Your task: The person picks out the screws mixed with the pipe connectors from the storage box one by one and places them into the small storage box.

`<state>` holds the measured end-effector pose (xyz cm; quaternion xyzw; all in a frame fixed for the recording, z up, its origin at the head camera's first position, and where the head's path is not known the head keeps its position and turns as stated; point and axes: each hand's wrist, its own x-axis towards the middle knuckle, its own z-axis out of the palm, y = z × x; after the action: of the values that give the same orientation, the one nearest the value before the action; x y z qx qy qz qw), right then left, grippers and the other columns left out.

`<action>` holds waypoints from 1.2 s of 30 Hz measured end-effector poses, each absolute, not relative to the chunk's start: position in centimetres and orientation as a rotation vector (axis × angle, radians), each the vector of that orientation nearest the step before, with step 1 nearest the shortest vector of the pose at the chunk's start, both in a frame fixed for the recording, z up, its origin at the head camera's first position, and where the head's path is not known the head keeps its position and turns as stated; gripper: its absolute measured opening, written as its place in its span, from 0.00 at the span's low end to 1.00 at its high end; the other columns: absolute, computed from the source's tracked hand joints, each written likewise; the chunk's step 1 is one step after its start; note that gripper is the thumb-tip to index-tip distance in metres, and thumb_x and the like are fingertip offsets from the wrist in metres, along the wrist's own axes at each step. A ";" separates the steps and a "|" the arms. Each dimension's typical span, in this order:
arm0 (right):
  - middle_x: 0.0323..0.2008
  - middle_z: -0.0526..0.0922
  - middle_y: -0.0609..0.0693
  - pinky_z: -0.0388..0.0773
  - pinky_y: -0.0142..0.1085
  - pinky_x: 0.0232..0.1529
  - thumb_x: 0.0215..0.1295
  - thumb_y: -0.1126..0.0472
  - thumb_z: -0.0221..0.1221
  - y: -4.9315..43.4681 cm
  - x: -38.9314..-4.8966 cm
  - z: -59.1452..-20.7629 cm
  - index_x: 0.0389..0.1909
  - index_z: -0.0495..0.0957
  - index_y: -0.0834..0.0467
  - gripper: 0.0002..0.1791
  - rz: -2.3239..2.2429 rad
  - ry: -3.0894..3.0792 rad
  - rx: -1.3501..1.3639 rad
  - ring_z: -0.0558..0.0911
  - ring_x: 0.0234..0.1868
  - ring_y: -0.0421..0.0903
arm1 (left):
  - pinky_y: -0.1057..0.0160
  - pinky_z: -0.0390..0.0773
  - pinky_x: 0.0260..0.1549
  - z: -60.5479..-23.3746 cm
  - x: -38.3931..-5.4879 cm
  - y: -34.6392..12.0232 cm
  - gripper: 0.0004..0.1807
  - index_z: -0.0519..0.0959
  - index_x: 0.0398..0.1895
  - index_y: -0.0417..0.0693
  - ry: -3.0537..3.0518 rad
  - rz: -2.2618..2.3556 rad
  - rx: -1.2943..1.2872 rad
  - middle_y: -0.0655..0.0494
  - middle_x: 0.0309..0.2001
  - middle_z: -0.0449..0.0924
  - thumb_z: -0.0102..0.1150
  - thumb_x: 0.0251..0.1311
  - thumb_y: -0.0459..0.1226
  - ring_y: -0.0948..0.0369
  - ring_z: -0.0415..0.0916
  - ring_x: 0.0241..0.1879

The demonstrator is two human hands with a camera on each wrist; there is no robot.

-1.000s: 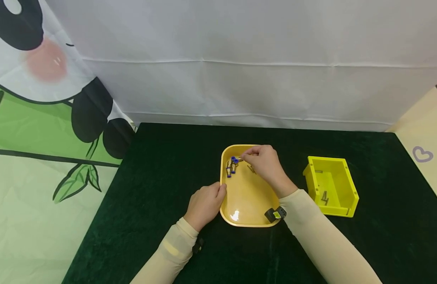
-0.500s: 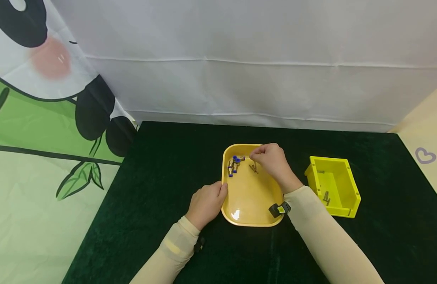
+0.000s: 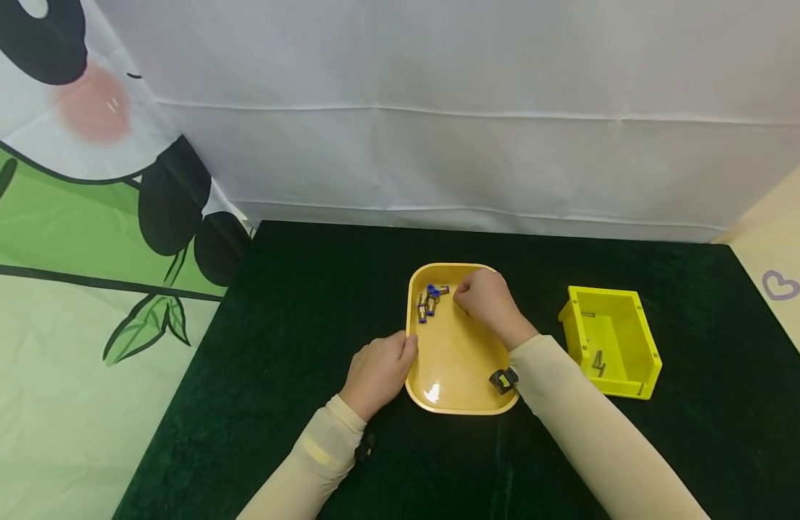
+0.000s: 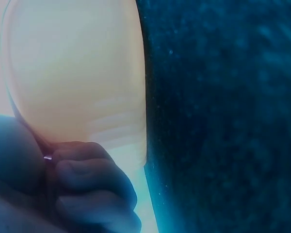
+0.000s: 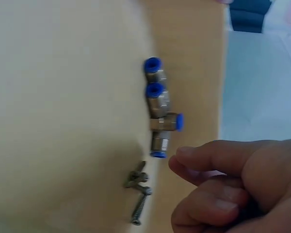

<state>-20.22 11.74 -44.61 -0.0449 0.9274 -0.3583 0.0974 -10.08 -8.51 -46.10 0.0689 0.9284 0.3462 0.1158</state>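
Right wrist view: screws (image 5: 141,205) lie in the tray (image 3: 462,368) near my curled right hand (image 3: 489,302), its hold I can't tell; my left hand (image 3: 378,370) grips the tray; picking seems underway, next needing a precise pinch.

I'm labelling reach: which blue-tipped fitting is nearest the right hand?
The lowest blue-tipped fitting in the right wrist view; the other fittings lie higher there, farther from the right hand.
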 end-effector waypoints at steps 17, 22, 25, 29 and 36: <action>0.11 0.64 0.46 0.60 0.30 0.15 0.59 0.68 0.58 11.0 -21.1 -45.8 0.11 0.66 0.55 0.19 -0.805 2.787 -0.158 0.66 0.12 0.41 | 0.61 0.73 0.19 -46.2 -10.0 -8.5 0.19 0.77 0.37 0.53 2.712 1.019 0.202 0.59 0.20 0.75 0.37 0.78 0.49 0.60 0.74 0.17; 0.12 0.69 0.47 0.64 0.30 0.16 0.59 0.65 0.61 11.1 -21.2 -46.2 0.13 0.71 0.56 0.16 -0.841 2.765 -0.151 0.70 0.14 0.41 | 0.61 0.73 0.18 -46.3 -10.0 -8.4 0.19 0.76 0.37 0.53 2.707 1.028 0.189 0.59 0.21 0.75 0.36 0.78 0.49 0.60 0.74 0.17; 0.14 0.71 0.48 0.65 0.30 0.17 0.60 0.63 0.61 11.4 -21.2 -46.3 0.14 0.72 0.57 0.15 -0.920 2.744 -0.143 0.72 0.15 0.42 | 0.61 0.73 0.19 -46.3 -10.0 -8.3 0.18 0.76 0.37 0.53 2.714 1.021 0.185 0.59 0.21 0.75 0.37 0.78 0.49 0.60 0.74 0.17; 0.14 0.72 0.48 0.67 0.31 0.17 0.62 0.63 0.60 11.5 -20.9 -46.0 0.15 0.74 0.57 0.15 -1.068 2.690 -0.135 0.72 0.15 0.42 | 0.61 0.73 0.19 -46.2 -9.9 -8.4 0.19 0.77 0.37 0.53 2.716 1.016 0.186 0.59 0.20 0.75 0.37 0.78 0.49 0.60 0.74 0.17; 0.20 0.76 0.49 0.70 0.32 0.20 0.65 0.59 0.62 11.7 -20.4 -45.4 0.24 0.81 0.61 0.12 -1.290 2.591 -0.100 0.73 0.19 0.43 | 0.61 0.74 0.19 -46.0 -9.9 -8.4 0.18 0.77 0.38 0.53 2.722 1.018 0.197 0.59 0.20 0.75 0.37 0.78 0.49 0.60 0.74 0.17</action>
<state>-20.38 11.73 -45.38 -0.0341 0.8879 -0.4422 0.1225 -9.90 -8.37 -46.04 0.0673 0.9284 0.3473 0.1140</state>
